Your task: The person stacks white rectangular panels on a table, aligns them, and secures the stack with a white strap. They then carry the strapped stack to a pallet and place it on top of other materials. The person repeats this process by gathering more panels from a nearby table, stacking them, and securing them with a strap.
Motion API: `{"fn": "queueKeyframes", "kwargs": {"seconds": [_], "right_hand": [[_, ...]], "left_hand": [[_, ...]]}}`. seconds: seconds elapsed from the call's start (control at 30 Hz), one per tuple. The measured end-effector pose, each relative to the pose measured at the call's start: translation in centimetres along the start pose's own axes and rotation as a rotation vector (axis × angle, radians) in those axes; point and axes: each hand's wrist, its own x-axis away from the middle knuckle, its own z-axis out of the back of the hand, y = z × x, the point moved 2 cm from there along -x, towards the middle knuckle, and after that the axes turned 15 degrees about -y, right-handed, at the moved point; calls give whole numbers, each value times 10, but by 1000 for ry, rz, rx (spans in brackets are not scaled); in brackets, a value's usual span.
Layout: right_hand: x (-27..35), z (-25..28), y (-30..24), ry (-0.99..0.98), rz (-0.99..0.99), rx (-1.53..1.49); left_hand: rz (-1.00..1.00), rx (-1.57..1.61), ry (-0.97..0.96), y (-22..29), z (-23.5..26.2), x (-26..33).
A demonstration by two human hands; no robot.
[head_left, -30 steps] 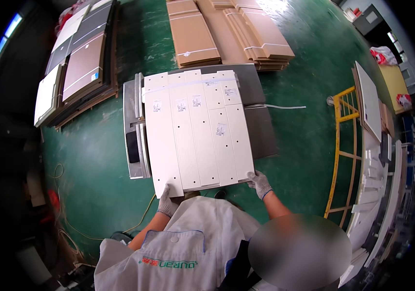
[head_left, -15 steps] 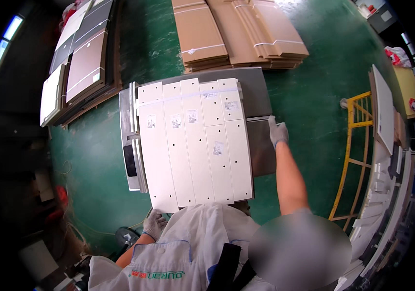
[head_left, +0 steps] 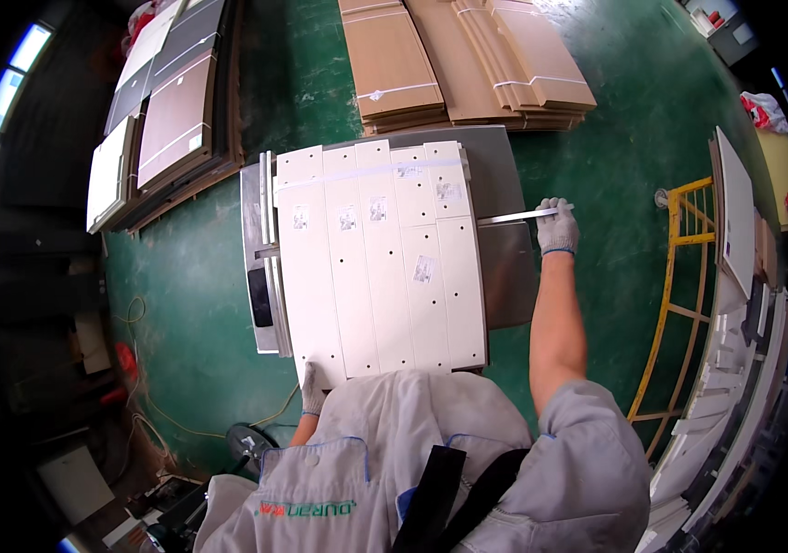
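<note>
A stack of white panels [head_left: 366,295] with small dark holes and paper labels lies on a grey metal strapping machine [head_left: 509,276]. One white band [head_left: 339,177] crosses the panels near their far end. My gloved right hand [head_left: 557,226] is closed round a second white strap [head_left: 509,217], which runs out taut from the stack's right side over the machine top. At the near left corner of the stack, my gloved left hand [head_left: 312,391] touches the panel edge. One finger points forward along it; the other fingers are partly hidden.
Bundled brown cardboard [head_left: 394,64] lies beyond the machine. Strapped panels [head_left: 173,120] are piled at the far left. A yellow metal frame [head_left: 668,295] and leaning boards stand along the right. A cable [head_left: 182,429] and a dark round base [head_left: 248,442] are on the green floor [head_left: 191,295].
My right hand has shifted slightly right and nearer, drawing out the white strap. My left hand has moved up against the panel corner. The whole view has shifted slightly.
</note>
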Motion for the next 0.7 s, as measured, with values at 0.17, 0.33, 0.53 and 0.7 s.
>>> {"fn": "queueKeyframes", "kwargs": {"seconds": [0.17, 0.33, 0.53, 0.7], "right_hand": [[69, -139, -18, -137, 389, 561], [199, -281, 84, -1101, 1181, 1455], [261, -287, 166, -1370, 1008, 1830], [207, -286, 108, -988, 1203, 2077]], "left_hand": [[272, 138, -34, 27, 2, -2], [558, -871, -255, 189, -86, 16], [-857, -1956, -177, 319, -211, -73], [-558, -1849, 308, 348, -54, -156]]}}
